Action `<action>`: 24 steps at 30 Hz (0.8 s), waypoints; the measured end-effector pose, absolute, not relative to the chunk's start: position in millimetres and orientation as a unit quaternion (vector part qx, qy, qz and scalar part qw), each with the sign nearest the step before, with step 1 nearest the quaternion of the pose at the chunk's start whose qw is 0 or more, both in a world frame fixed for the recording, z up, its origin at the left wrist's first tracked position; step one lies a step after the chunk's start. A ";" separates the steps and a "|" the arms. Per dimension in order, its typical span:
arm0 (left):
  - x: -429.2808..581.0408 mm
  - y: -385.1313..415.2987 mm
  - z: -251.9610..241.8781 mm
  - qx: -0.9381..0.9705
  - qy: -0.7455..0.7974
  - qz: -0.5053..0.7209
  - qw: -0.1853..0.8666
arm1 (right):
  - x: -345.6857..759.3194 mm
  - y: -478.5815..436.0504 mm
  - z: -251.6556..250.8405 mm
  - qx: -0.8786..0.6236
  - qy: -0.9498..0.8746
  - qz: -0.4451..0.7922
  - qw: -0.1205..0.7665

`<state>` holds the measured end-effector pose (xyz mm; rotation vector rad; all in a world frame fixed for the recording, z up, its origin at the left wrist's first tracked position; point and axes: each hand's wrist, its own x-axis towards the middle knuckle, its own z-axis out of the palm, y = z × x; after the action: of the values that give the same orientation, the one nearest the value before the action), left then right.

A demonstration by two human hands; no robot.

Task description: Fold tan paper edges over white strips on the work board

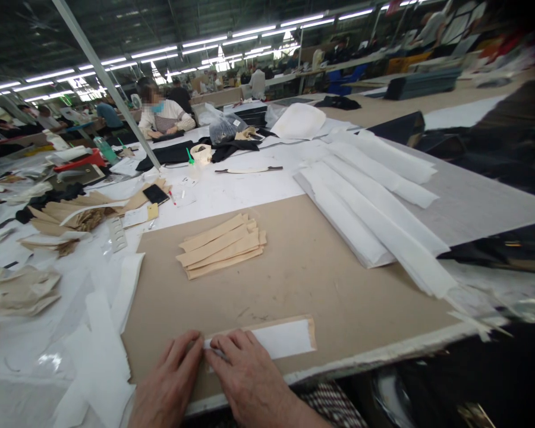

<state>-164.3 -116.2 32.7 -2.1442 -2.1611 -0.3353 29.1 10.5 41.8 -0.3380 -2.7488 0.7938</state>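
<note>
A white strip (288, 339), paper or interfacing, lies on a slightly larger tan strip (312, 333) near the board's front edge. My left hand (172, 371) is closed, its fingertips pinched at the left end of the strips. Right beside it, my right hand (245, 368) presses down with bent fingers on the white strip, thumb tucked toward the left hand. A small greyish sliver shows under the right fingers; I cannot make out what it is. The strips' left end is hidden by both hands.
A tan board (312, 261) carries a fanned stack of tan strips (223, 245). Long white strips (374, 208) overlap its right side; white pieces (98, 356) lie at left. Beyond are a phone (155, 194), pleated tan pieces (80, 211), a slanting pole (111, 89) and a seated co-worker (164, 116).
</note>
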 end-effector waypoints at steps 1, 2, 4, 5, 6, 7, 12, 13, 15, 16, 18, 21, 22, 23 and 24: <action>-165.4 -117.0 32.6 -0.684 -0.718 -0.129 0.007 | 29.4 10.8 43.2 -0.118 -0.945 0.276 0.128; -166.4 -118.1 32.3 -0.662 -0.732 -0.158 -0.022 | 29.7 11.0 44.2 -0.120 -0.945 0.278 0.128; -166.8 -120.7 30.5 -0.606 -0.761 -0.224 -0.062 | 30.2 11.4 45.6 -0.122 -0.943 0.282 0.127; -166.2 -122.2 29.1 -0.581 -0.772 -0.248 -0.069 | 30.3 11.5 45.9 -0.122 -0.943 0.283 0.127; -165.2 -123.8 27.4 -0.566 -0.778 -0.262 -0.071 | 30.3 11.5 46.0 -0.123 -0.942 0.285 0.126; -163.8 -125.3 25.6 -0.561 -0.780 -0.269 -0.068 | 30.3 11.5 46.0 -0.125 -0.942 0.286 0.126; -159.7 -131.1 16.7 -0.619 -0.744 -0.250 -0.016 | 29.8 10.7 45.5 -0.131 -0.941 0.286 0.128; -160.1 -131.7 15.5 -0.633 -0.735 -0.243 0.002 | 29.7 10.5 45.3 -0.131 -0.940 0.287 0.129; -161.7 -132.6 14.0 -0.654 -0.722 -0.225 0.033 | 29.6 10.3 45.0 -0.131 -0.939 0.287 0.133; -162.5 -132.8 13.6 -0.661 -0.717 -0.216 0.043 | 29.7 10.2 44.9 -0.130 -0.940 0.287 0.133; -163.1 -132.6 13.2 -0.667 -0.716 -0.201 0.055 | 29.8 10.3 44.9 -0.130 -0.940 0.285 0.133; -161.7 -131.4 13.3 -0.676 -0.710 -0.182 0.069 | 29.8 10.9 45.7 -0.126 -0.942 0.281 0.129; -161.0 -131.0 13.5 -0.683 -0.705 -0.177 0.076 | 29.8 11.1 46.0 -0.125 -0.943 0.280 0.128; -160.3 -130.7 13.8 -0.687 -0.701 -0.172 0.085 | 29.6 11.3 46.2 -0.124 -0.943 0.280 0.127; -159.8 -130.6 14.2 -0.694 -0.695 -0.163 0.093 | 29.4 11.5 46.1 -0.123 -0.944 0.279 0.127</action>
<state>-159.8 -130.6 14.2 -2.0600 -2.0642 -0.4846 29.4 11.5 46.1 -0.3593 -2.7473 0.8131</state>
